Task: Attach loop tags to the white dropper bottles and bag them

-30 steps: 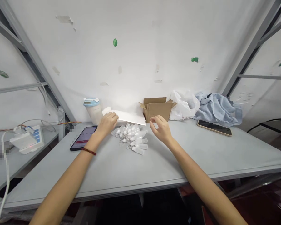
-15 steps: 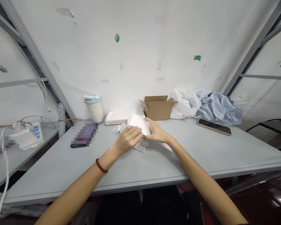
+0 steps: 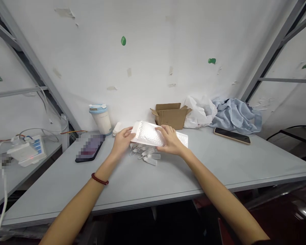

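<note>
A white bubble mailer [image 3: 149, 133] is held up level over the desk between my two hands. My left hand [image 3: 122, 141] pinches its left end between thumb and fingers. Gripping the right part from above, my right hand [image 3: 170, 140] has its fingers over the top edge and its thumb at the lower edge. Another piece of white bubble packaging [image 3: 183, 138] shows behind and right of that hand. Beneath the mailer lie several small white, tag-like pieces with looped cords [image 3: 150, 159], partly hidden by it. A white stack [image 3: 118, 127] sits behind my left hand.
An open cardboard box [image 3: 169, 117], a white plastic bag [image 3: 200, 114] and blue cloth [image 3: 238, 115] line the wall. A phone [image 3: 232, 135] lies right, a dark pixelated phone-like object [image 3: 90, 148] left beside a blue-lidded cup [image 3: 101, 119]. A power strip [image 3: 34, 151] is far left.
My left hand has moved left to the mailer's end. The mailer has turned so its bubbled face lies broad to view, and more of the small pieces show below it.
</note>
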A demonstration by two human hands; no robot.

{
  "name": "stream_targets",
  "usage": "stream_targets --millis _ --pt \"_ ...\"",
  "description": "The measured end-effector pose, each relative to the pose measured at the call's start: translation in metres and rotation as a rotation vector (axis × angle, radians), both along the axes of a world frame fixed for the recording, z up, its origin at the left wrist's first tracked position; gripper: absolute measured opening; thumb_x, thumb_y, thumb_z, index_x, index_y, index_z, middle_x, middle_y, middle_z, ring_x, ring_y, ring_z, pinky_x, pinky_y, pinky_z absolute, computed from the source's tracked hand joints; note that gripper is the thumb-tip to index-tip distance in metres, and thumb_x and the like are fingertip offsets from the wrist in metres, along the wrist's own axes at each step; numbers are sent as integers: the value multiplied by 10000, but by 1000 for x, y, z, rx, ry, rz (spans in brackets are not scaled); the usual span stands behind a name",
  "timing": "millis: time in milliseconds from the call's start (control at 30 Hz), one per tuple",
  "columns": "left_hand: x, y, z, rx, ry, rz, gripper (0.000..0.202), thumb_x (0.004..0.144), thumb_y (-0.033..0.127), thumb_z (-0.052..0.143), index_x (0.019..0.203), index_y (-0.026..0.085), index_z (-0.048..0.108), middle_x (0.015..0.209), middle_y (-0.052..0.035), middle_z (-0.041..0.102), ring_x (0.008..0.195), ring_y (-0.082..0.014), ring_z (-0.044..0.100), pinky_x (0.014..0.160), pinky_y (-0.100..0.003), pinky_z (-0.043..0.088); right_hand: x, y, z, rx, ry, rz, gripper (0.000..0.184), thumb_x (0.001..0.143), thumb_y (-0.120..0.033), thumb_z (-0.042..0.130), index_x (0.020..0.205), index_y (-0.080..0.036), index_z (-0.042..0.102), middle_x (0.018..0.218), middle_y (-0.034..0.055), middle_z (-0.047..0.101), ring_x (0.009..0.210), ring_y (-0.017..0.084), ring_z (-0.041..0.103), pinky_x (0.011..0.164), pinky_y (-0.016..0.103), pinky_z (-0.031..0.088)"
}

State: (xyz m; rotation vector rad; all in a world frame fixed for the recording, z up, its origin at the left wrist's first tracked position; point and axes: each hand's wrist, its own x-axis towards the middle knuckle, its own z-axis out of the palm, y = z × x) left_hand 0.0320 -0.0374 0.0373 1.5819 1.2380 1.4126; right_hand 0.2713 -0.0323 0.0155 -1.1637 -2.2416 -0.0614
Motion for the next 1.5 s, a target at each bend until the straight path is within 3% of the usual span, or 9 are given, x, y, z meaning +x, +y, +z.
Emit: stream_targets --millis 100,200,367,633,733,833,933,1067,1500 --pt "-6 0 7 -290 -208 -191 254 620 255 695 838 126 690 810 -67 701 733 -194 639 639 -302 533 -4 -2 -1 5 -1 46 754 685 -421 688 1360 -200 435 1301 172 461 1207 353 425 1021 521 347" --pt "-7 -2 8 -402 -221 -229 160 523 172 701 676 136 673 644 -20 654 585 -143 576 539 -250 485 -10 -6 -3 -15 -5 95 727 678 -397 705 1326 -193 448 1315 178 466 1208 350 432 1018 517 358" --pt "3 -7 2 -491 -148 -268 176 508 186 759 662 141 687 613 -17 658 550 -136 572 495 -220 434 -22 -15 -6 -16 -5 187 696 670 -367 732 1282 -177 462 1331 195 472 1266 350 409 1046 518 342" --pt "9 -6 -6 -388 14 -193 310 665 421 727 569 139 639 484 -37 608 419 -135 512 417 -237 353 -22 -15 1 9 66 168 585 690 -216 680 1244 -193 492 1284 150 553 1188 312 487 994 459 387" --pt "5 -3 -3 -340 -5 -188 364 711 495 682 627 144 640 547 -46 639 453 -153 567 453 -252 391 -13 -8 6 3 107 97 521 722 -179 655 1224 -185 513 1244 139 591 1154 304 517 964 442 406" --pt "-1 2 -3 -253 47 -79 394 737 536 625 671 148 641 585 -41 635 488 -159 587 492 -265 398 2 2 8 -4 154 -15 432 757 -189 641 1178 -198 543 1198 124 619 1113 306 541 928 444 421" --pt "-7 6 -5 -62 271 24 361 742 513 605 710 157 662 629 -37 640 547 -163 575 561 -286 412 20 12 7 -9 212 -94 414 759 -210 647 1161 -217 548 1186 109 621 1104 310 546 931 459 421" --pt "-9 8 -11 180 547 54 313 707 447 661 863 177 693 859 -54 678 691 -176 561 700 -317 453 37 22 2 -26 253 -133 423 741 -226 656 1151 -232 550 1183 96 619 1115 312 544 915 462 434" --pt "2 8 -34 323 745 45 178 854 307 554 893 173 665 834 -42 599 697 -177 545 663 -311 404 33 19 0 -124 206 -95 424 727 -200 649 1139 -228 556 1164 99 617 1100 314 543 918 475 433"
